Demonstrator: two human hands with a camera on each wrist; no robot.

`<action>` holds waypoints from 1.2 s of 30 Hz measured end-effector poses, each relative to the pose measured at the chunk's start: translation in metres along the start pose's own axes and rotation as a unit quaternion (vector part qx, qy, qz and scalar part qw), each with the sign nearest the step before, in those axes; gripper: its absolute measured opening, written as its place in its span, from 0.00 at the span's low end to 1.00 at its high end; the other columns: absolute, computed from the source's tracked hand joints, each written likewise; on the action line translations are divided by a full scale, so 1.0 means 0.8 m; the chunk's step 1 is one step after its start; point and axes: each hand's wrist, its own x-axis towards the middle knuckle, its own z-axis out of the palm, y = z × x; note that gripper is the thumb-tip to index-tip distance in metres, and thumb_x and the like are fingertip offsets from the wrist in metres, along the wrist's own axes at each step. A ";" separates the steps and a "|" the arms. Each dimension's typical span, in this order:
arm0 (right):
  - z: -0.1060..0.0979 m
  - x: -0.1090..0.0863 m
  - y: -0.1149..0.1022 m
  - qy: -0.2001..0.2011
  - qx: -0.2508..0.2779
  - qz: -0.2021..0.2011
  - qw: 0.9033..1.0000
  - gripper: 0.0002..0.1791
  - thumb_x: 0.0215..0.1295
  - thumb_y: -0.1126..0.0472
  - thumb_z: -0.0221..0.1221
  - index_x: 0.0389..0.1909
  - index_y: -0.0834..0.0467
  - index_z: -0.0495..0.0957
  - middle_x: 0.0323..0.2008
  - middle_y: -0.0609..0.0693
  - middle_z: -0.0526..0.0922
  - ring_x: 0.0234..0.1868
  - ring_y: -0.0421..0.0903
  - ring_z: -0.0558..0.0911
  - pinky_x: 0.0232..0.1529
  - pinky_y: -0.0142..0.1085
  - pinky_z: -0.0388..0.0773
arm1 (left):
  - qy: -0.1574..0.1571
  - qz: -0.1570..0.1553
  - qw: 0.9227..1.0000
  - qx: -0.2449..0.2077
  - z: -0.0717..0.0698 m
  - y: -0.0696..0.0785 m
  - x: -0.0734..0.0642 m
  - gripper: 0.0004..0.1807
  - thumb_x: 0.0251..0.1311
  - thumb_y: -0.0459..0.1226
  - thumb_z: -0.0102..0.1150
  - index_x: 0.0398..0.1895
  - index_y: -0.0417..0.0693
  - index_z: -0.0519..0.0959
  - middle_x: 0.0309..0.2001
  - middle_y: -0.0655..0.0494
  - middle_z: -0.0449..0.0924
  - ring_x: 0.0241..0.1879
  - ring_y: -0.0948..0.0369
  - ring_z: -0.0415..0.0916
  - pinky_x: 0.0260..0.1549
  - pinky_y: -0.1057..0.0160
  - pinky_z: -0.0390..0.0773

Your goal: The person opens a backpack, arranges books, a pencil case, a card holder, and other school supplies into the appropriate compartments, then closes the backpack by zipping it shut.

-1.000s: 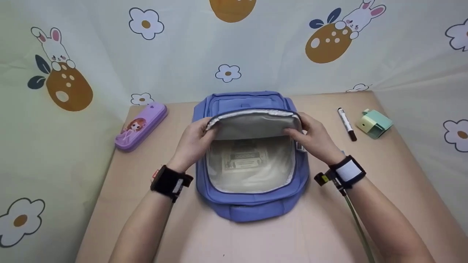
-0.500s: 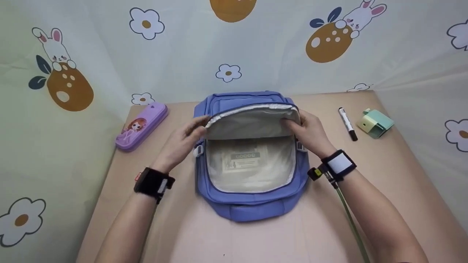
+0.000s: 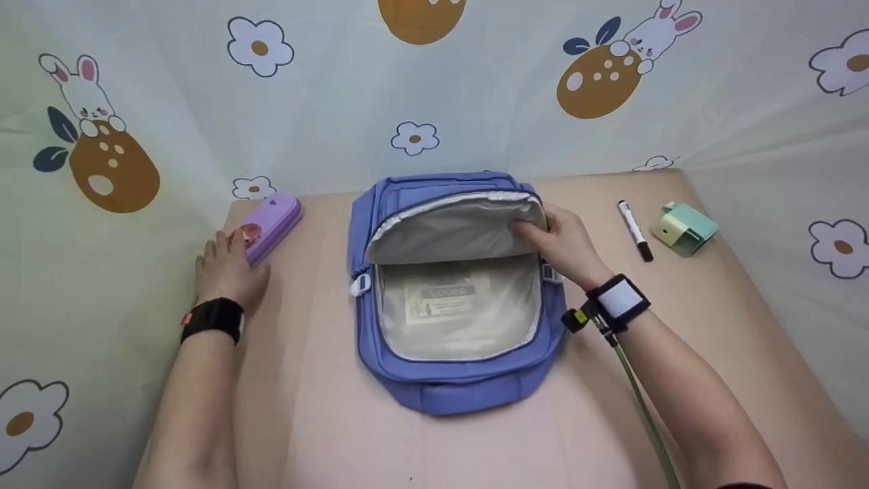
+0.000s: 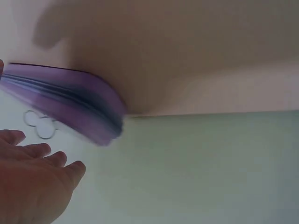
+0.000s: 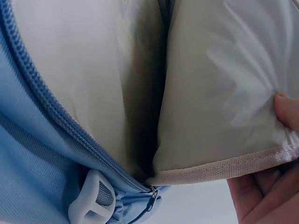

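Note:
A blue backpack (image 3: 455, 401) lies on the table with its main compartment unzipped and pale lining showing. My right hand (image 3: 569, 244) pinches the right edge of its lifted flap (image 3: 448, 227), thumb on the lining and fingers behind. In the right wrist view, the thumb presses creases into the lining near the trim. At the far left, my left hand (image 3: 229, 272) is at the near end of a purple pencil case (image 3: 280, 221) with a printed figure, its fingers extended over that end. In the left wrist view the fingers (image 4: 56, 161) are spread beside the case, not curled round it.
Right of the backpack lie a white marker (image 3: 635, 231) with a dark cap and a green and yellow pencil sharpener (image 3: 686, 229). A patterned curtain (image 3: 326, 102) hangs along the table's back and sides. White buckles (image 3: 360, 285) sit on the backpack's sides.
My left hand has let go of the flap and moved left to the pencil case. The right hand keeps hold of the flap, whose left side now hangs free.

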 end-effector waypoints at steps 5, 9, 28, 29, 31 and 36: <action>0.000 0.001 -0.002 0.000 0.007 0.000 1.000 0.17 0.68 0.48 0.67 0.47 0.57 0.84 0.34 0.51 0.81 0.33 0.47 0.76 0.30 0.34 0.70 | -0.030 -0.043 0.999 0.001 0.002 -0.013 0.005 0.54 0.70 0.54 0.55 0.79 0.30 0.37 0.75 0.19 0.31 0.74 0.26 0.33 0.70 0.29 0.35; 0.004 0.001 -0.002 -0.002 0.004 0.006 1.000 0.15 0.69 0.54 0.66 0.50 0.60 0.84 0.41 0.53 0.86 0.36 0.47 0.77 0.35 0.33 0.73 | -0.035 -0.059 0.998 0.010 0.003 -0.011 0.006 0.52 0.70 0.53 0.56 0.79 0.28 0.40 0.73 0.16 0.38 0.73 0.24 0.39 0.70 0.29 0.41; 0.005 -0.001 0.000 0.002 -0.006 0.006 1.000 0.21 0.67 0.45 0.67 0.49 0.57 0.85 0.37 0.50 0.84 0.34 0.46 0.77 0.33 0.34 0.73 | 0.048 -0.030 0.980 -0.192 0.000 0.014 -0.020 0.42 0.66 0.43 0.60 0.73 0.25 0.56 0.64 0.26 0.67 0.60 0.37 0.68 0.61 0.37 0.67; 0.005 -0.001 0.000 0.002 -0.006 0.006 1.000 0.20 0.67 0.45 0.68 0.49 0.57 0.85 0.37 0.50 0.84 0.34 0.46 0.77 0.33 0.34 0.74 | 0.051 -0.020 0.976 -0.210 -0.006 0.019 -0.026 0.44 0.67 0.45 0.60 0.75 0.27 0.55 0.66 0.27 0.66 0.62 0.37 0.67 0.63 0.37 0.66; 0.006 0.000 0.000 0.003 -0.008 0.007 1.000 0.20 0.67 0.45 0.67 0.48 0.57 0.85 0.36 0.51 0.83 0.33 0.47 0.77 0.32 0.34 0.73 | 0.053 0.001 0.969 -0.240 -0.018 0.031 -0.038 0.47 0.69 0.48 0.61 0.79 0.33 0.51 0.70 0.30 0.61 0.65 0.39 0.64 0.65 0.38 0.64; 0.003 0.002 -0.001 0.009 -0.010 0.010 1.000 0.19 0.67 0.46 0.68 0.46 0.57 0.85 0.36 0.51 0.84 0.33 0.46 0.77 0.31 0.34 0.73 | 0.081 0.095 0.951 -0.282 -0.049 0.070 -0.066 0.46 0.66 0.50 0.67 0.81 0.46 0.55 0.72 0.41 0.62 0.66 0.47 0.63 0.63 0.42 0.64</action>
